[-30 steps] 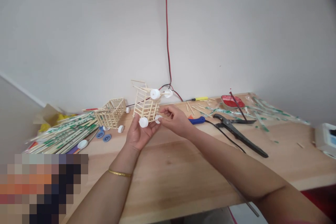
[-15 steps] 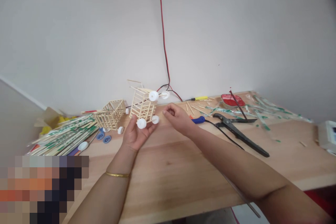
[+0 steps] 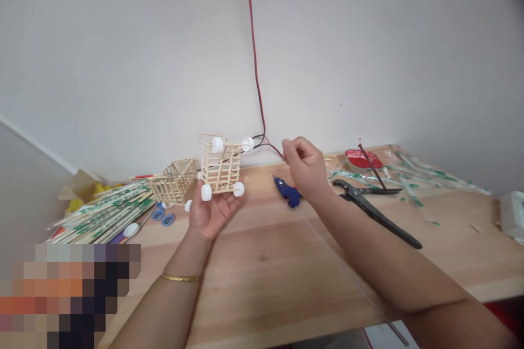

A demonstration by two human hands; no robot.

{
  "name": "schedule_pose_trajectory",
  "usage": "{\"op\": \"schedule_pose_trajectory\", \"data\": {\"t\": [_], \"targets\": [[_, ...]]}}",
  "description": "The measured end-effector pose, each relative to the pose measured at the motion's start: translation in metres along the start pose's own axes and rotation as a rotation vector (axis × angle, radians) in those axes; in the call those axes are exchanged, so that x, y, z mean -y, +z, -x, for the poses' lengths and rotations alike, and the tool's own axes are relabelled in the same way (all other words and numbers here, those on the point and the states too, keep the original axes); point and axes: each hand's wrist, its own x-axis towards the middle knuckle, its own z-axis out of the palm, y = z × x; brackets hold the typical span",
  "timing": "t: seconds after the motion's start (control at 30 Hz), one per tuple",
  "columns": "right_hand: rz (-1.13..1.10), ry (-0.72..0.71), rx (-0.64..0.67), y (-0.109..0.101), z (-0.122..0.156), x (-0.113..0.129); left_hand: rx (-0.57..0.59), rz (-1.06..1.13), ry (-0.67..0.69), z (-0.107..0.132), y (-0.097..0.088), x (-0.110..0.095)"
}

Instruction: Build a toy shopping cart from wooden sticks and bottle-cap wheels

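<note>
My left hand (image 3: 209, 218) holds a small cart (image 3: 221, 170) built of thin wooden sticks, its underside and four white wheels facing me. The fingers support it from below, partly hidden behind the frame. My right hand (image 3: 307, 168) is raised to the right of the cart, apart from it, with fingers curled and pinched. Whether anything is between those fingertips I cannot make out. Below and left of that wrist lies a blue glue gun (image 3: 289, 195) on the table. A second stick cart (image 3: 175, 181) with white wheels stands behind my left hand.
Packaged wooden sticks (image 3: 110, 212) pile at left beside blue bottle caps (image 3: 167, 219). Black shears (image 3: 380, 218) lie on the wooden table (image 3: 254, 283) at right. Behind them are a red dish (image 3: 358, 159) and torn wrappers (image 3: 421, 174). A red-black cable (image 3: 254, 60) hangs along the wall.
My right hand has moved right and slightly up, away from the cart. The cart has turned in my left hand, its underside now squarer to me. More of the glue gun shows.
</note>
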Motion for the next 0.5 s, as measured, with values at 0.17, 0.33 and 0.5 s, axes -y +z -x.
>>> {"op": "schedule_pose_trajectory", "data": {"t": [0.17,0.33,0.5], "targets": [[0.221,-0.325,0.053,-0.009,0.0,0.025,0.064,-0.072,-0.028,0.003,0.004,0.003],[0.395,-0.443,0.16,-0.013,0.003,0.034,0.11,-0.127,-0.087,0.006,0.004,0.008],[0.458,-0.408,0.245,-0.013,0.003,0.034,0.144,-0.156,-0.126,0.008,0.006,0.012]]}}
